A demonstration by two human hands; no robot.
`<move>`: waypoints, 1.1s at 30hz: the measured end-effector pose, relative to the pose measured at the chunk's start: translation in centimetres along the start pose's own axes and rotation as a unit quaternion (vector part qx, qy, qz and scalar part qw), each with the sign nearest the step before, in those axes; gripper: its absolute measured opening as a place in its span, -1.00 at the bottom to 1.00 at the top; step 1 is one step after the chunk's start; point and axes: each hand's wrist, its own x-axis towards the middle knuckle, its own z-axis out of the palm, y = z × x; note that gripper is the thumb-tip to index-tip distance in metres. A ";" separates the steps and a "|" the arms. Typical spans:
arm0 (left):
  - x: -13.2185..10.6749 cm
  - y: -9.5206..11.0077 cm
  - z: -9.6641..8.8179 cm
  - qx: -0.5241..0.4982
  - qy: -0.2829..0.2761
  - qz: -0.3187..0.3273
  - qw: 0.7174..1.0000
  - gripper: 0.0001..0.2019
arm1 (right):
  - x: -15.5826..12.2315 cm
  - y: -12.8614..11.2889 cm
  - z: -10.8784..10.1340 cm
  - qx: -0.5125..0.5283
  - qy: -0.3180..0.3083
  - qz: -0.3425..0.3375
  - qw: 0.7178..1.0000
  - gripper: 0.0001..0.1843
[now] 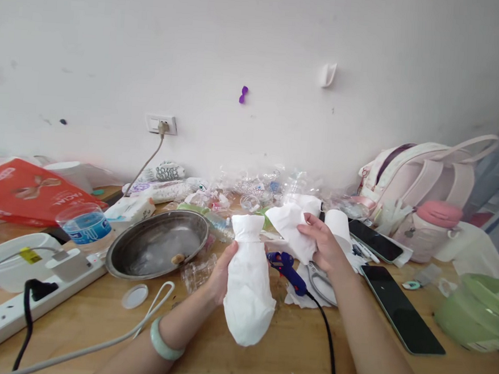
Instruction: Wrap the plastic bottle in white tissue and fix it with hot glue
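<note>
My left hand (219,276) is wrapped round a bottle-shaped object covered in white tissue (247,286), held upright above the wooden table (263,359). A pale green bangle sits on that wrist. My right hand (324,244) pinches a loose sheet of white tissue paper (288,227) just right of the wrapped object's neck. Under my right hand lie a blue glue gun (286,267) with a black cord, and grey scissors (322,280).
A metal bowl (158,243) sits left of centre, a white power strip (32,297) at the front left. Two phones (399,308) lie at the right, beside a green tub (478,311) and a pink backpack (421,176). Clear plastic scraps (253,190) crowd the wall.
</note>
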 end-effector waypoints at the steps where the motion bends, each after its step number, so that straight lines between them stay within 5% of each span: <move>1: 0.0 0.1 0.1 0.004 -0.008 0.002 1.000 -0.39 | 0.0 0.1 0.1 0.023 -0.002 0.007 1.000 -0.66; 11: -0.4 0.7 1.9 0.031 -0.004 0.069 0.997 -0.37 | -0.2 -0.1 0.8 0.071 -0.034 0.098 0.992 -0.58; 18: -0.6 0.2 1.3 0.038 -0.043 -0.057 0.997 -0.34 | 0.4 1.9 1.1 -0.202 0.065 -0.017 0.977 -0.72; 22: -0.3 0.0 1.5 0.022 -0.034 -0.069 0.997 -0.30 | 0.7 2.0 1.1 -0.284 0.077 -0.027 0.955 -0.75; 27: -0.2 0.2 1.5 0.007 -0.037 -0.025 0.999 -0.35 | 0.5 0.0 -0.5 -0.461 0.080 -0.014 0.884 -0.81; 33: 0.0 0.6 0.7 -0.014 -0.023 0.024 0.999 -0.36 | -2.4 -0.9 -4.2 -0.667 0.056 0.097 0.737 -0.91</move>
